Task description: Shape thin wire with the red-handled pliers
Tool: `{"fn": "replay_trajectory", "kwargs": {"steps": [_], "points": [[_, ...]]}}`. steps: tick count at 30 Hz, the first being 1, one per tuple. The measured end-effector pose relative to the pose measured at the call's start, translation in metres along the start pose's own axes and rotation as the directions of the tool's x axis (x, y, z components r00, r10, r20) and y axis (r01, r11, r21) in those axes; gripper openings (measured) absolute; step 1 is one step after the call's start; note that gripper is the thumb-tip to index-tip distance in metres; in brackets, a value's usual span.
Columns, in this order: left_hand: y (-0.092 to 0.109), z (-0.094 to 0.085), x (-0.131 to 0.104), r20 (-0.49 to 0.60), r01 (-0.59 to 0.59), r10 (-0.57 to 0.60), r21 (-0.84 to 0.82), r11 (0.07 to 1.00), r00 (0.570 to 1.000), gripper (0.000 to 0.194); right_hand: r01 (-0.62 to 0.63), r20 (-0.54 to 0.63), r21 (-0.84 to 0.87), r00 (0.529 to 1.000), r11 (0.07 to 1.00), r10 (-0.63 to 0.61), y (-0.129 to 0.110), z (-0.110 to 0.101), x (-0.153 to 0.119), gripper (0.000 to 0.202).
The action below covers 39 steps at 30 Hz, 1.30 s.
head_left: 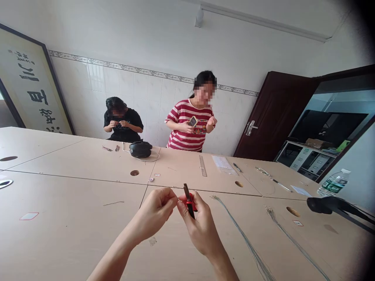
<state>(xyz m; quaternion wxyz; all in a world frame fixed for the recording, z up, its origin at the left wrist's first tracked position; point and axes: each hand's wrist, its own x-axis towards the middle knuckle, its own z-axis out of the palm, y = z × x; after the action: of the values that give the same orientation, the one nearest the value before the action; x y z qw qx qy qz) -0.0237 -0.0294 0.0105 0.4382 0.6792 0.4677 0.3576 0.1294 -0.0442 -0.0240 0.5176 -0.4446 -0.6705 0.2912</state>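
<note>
Above the near table, my left hand (159, 210) is closed in a pinch, its thumb and forefinger pressed together. What sits between those fingertips is too small to make out. Just to its right, my right hand (200, 224) is wrapped around small red-handled pliers (187, 193), whose dark jaws point up and away. The fingertips of both hands nearly meet. Right of them on the table lies a bundle of thin grey wires (238, 230) with tangled ends, and farther right a second wire bundle (290, 238).
A ruler (202, 166), a plastic bag (224, 164), a pen (237, 168) and a black headset (140, 149) lie across the table. A water bottle (334, 183) stands at right near a black stand arm (336, 205). Two people are opposite, one seated (124, 125), one standing (187, 128).
</note>
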Motion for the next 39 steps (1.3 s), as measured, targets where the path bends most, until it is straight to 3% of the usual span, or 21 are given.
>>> {"fn": "replay_trajectory", "kwargs": {"steps": [8, 25, 39], "points": [[-0.0014, 0.0011, -0.0009, 0.016, 0.014, -0.015, 0.017, 1.0, 1.0, 0.029, -0.011, -0.02, -0.037, 1.0, 0.999, 0.01, 0.0034, 0.0037, 0.001, 0.021], [0.0014, 0.0009, -0.0026, -0.023, -0.017, 0.016, -0.032, 0.999, 1.0, 0.027, -0.088, -0.02, 0.183, 0.995, 0.979, 0.093, -0.0017, -0.003, 0.0019, 0.026], [0.0004, 0.0023, -0.0026, -0.003, -0.015, 0.015, -0.002, 1.0, 1.0, 0.028, -0.049, -0.025, 0.078, 0.998, 0.996, 0.052, -0.0043, 0.0015, -0.0006, 0.026]]}}
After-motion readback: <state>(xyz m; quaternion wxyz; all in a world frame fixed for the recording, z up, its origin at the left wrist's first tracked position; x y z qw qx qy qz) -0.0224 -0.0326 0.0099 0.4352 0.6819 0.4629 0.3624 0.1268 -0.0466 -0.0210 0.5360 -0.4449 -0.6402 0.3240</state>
